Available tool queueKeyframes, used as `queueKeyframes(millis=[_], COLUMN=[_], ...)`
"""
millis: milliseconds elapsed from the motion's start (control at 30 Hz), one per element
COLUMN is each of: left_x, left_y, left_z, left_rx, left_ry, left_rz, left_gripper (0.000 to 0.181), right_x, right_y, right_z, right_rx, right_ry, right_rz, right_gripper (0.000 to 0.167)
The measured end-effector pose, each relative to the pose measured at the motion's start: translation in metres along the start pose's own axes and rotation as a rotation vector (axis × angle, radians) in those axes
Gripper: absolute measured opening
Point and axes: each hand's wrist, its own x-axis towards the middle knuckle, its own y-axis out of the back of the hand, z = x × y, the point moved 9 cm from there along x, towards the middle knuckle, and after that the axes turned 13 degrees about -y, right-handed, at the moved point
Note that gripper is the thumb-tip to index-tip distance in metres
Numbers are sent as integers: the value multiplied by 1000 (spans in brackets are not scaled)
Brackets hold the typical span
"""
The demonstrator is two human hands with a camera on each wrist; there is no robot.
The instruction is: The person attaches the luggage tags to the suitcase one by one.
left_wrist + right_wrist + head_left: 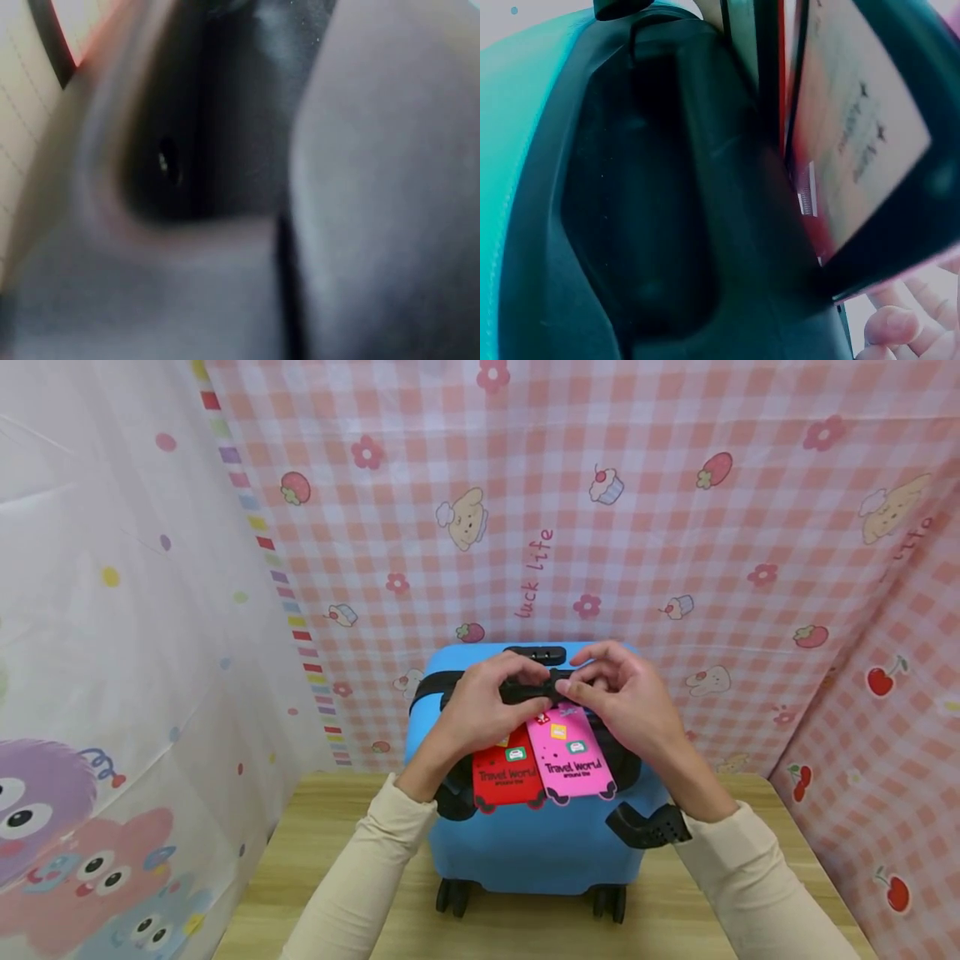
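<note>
A blue suitcase [536, 852] stands upright with a black strap [437, 685] round its top. A red luggage tag [506, 787] and a pink luggage tag [576, 781] hang side by side against its front. Above them, my left hand [489, 703] pinches a black band between thumb and fingers. My right hand [633, 702] pinches the same dark piece at its right, thumb close to the left fingertips. Exactly how the band is fastened is hidden by the fingers. In the right wrist view, the tag's pale back [862, 120] shows beside the suitcase's black handle [735, 187].
The suitcase stands on a wood-grain table [330, 827] on black wheels [609, 902]. A black combination lock [536, 655] sits on its top. A checked curtain [645, 543] hangs behind and a white printed curtain [150, 635] at the left. Much of the left wrist view is blurred.
</note>
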Motion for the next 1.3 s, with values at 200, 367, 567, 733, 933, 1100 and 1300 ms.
queueKeyframes(millis=[200, 367, 567, 733, 933, 1100, 1300], left_x=[0, -1, -1, -1, -2, -2, -2], left_y=[0, -1, -1, -2, -2, -2, 0], left_z=[0, 0, -1, -1, -1, 0, 2], left_rx=[-21, -35, -44, -54, -64, -74, -71], left_ry=[6, 15, 16, 9, 12, 11, -7], left_rz=[0, -3, -10, -12, -13, -13, -12], left_gripper=[26, 25, 25, 24, 23, 23, 23], right_x=[2, 3, 5, 6, 7, 8, 8], right_y=[-1, -2, -3, -4, -5, -6, -6], right_z=[4, 5, 6, 6, 6, 5, 2], right_rx=[0, -2, -56, -80, -101, -137, -160], right_ry=[-37, -72, -116, -130, -146, -152, -163], right_rz=[-41, -81, -115, -139, -150, -148, -153], right_gripper=[28, 27, 29, 30, 29, 30, 32])
